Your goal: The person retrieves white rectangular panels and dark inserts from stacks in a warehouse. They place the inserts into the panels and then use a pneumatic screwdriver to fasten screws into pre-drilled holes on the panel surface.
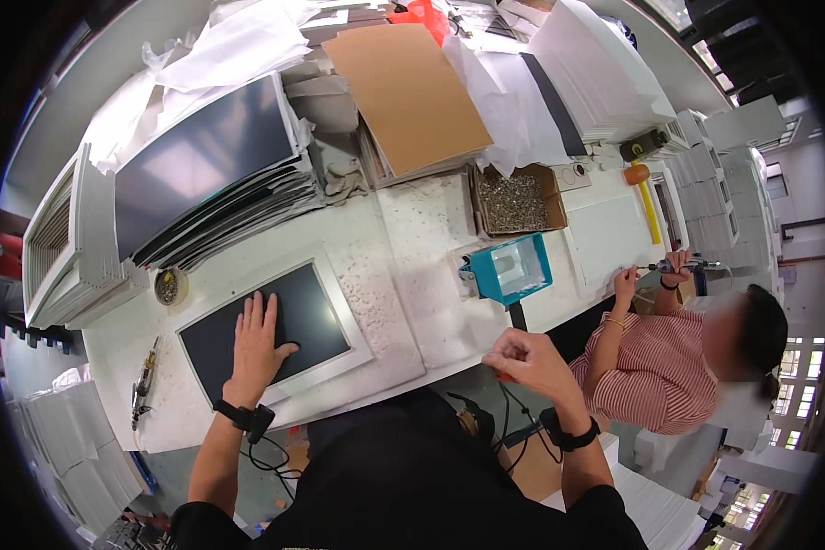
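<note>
A dark flat panel [313,313] lies inside a white rectangular frame [340,304] on the workbench in front of me. My left hand [255,356] rests flat on the panel, fingers stretched and thumb out to the side. Past the bench's front edge, to the right of the frame, my right hand [533,359] is raised with its fingers pinched together. A small red thing [503,375] shows under those fingertips; its kind cannot be made out. The nearest container to the right hand is a blue bin [492,280] with a pale inside.
A screwdriver-like tool [144,387] and a cup of small metal parts [169,287] lie left. Behind are stacked dark panels [213,156], a brown board [412,96] and a cardboard box [478,209] of small parts. A co-worker [646,371] with a power tool and a mallet [649,206] are right.
</note>
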### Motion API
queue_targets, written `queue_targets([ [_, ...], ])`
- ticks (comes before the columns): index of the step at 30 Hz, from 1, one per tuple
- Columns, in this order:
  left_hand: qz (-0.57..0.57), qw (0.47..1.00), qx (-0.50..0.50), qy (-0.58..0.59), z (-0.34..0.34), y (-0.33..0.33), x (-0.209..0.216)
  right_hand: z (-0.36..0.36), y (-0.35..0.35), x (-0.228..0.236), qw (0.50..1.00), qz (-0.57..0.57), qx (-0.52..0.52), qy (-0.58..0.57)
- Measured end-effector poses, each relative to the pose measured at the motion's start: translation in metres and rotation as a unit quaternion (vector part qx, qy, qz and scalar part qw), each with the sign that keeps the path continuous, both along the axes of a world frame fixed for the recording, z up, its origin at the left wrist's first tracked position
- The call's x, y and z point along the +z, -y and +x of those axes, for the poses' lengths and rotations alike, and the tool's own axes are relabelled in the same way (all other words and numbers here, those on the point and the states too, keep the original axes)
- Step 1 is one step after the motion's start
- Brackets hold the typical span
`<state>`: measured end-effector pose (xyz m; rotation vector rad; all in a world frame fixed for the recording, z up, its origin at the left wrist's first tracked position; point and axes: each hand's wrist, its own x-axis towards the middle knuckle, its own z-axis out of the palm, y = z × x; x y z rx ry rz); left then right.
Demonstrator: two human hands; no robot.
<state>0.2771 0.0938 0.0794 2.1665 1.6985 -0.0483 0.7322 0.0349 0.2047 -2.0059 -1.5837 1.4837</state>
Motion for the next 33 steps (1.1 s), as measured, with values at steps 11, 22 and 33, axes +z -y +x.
queue_targets([
  [11, 0.007, 0.942, -0.02, 0.335, 0.297, -0.038, -0.043, 0.041, -0.027, -0.079, 0.948, 0.194, -0.023, 0.253],
  [22, 0.026, 0.95, 0.023, 0.311, 0.308, -0.035, -0.06, 0.029, -0.035, -0.054, 0.938, 0.263, -0.095, 0.205],
  [33, -0.117, 0.895, 0.007, 0.431, 0.139, 0.036, -0.003, -0.1, -0.106, -0.025, 0.916, 0.287, 0.259, 0.106],
])
